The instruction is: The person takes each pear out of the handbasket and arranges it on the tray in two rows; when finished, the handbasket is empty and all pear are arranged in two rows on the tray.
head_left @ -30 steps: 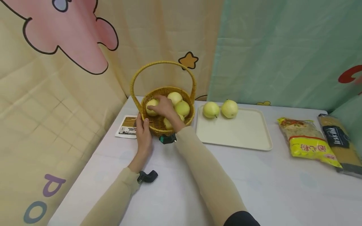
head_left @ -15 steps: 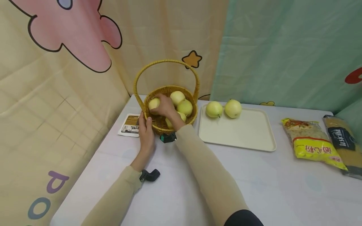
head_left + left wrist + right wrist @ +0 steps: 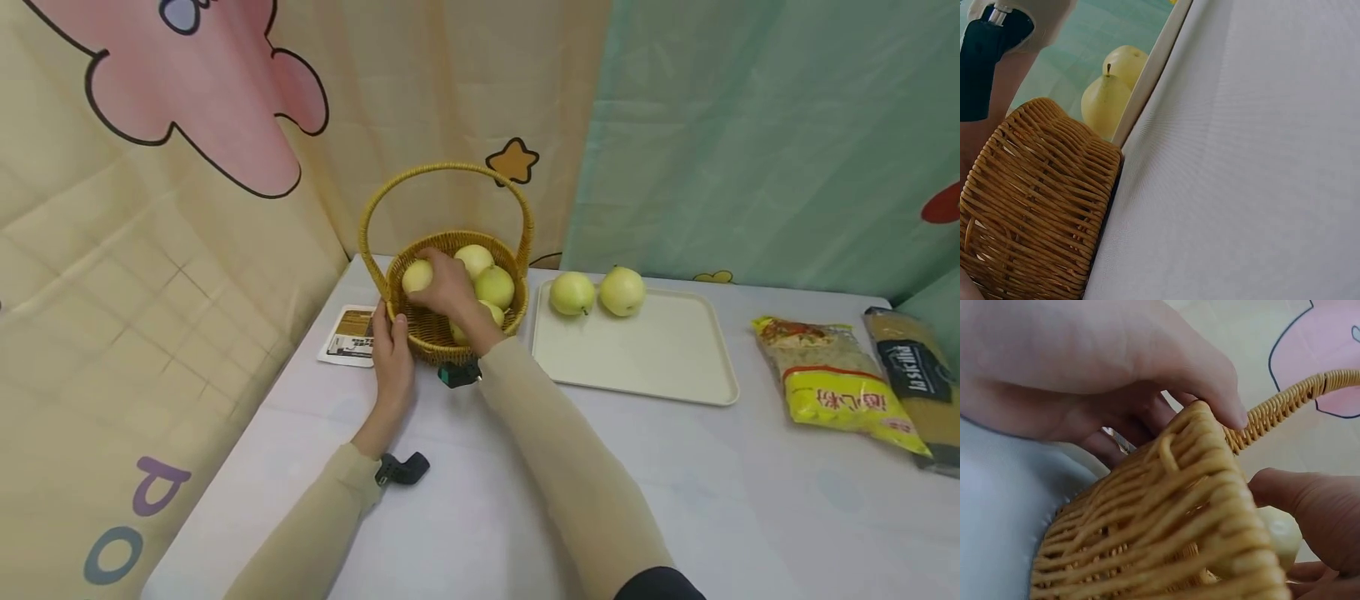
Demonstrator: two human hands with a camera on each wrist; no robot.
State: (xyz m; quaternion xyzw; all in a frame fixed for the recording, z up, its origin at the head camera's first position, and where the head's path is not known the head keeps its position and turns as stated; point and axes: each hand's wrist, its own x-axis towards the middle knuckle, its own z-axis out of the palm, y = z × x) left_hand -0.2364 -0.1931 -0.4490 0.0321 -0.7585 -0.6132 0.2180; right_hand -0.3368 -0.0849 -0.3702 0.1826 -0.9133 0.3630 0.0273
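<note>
A yellow wicker basket (image 3: 432, 350) with a tall hoop handle stands near the table's back left corner, with several pale green-yellow pears inside. My left hand (image 3: 393, 362) holds its front left side, thumb up by the rim and fingers along the outer wall, as the right wrist view also shows. Reaching over the front rim, my right hand (image 3: 452, 292) grips the leftmost pear (image 3: 417, 276) inside the basket. The right forearm partly covers another pear (image 3: 491, 312) at the front. Beside these lie a greener pear (image 3: 495, 287) and a paler pear (image 3: 474, 259).
Right of the basket, a cream tray (image 3: 637, 358) carries two pears (image 3: 572, 293) along its back left. Farther right lie a yellow food bag (image 3: 840, 383) and a brown package (image 3: 915, 375). A flat printed packet (image 3: 351, 337) sits left of the basket. Curtains hang behind.
My right thumb and fingers have drawn in around the leftmost pear, which sits slightly higher. The left hand stays on the basket. The head view has shifted a little.
</note>
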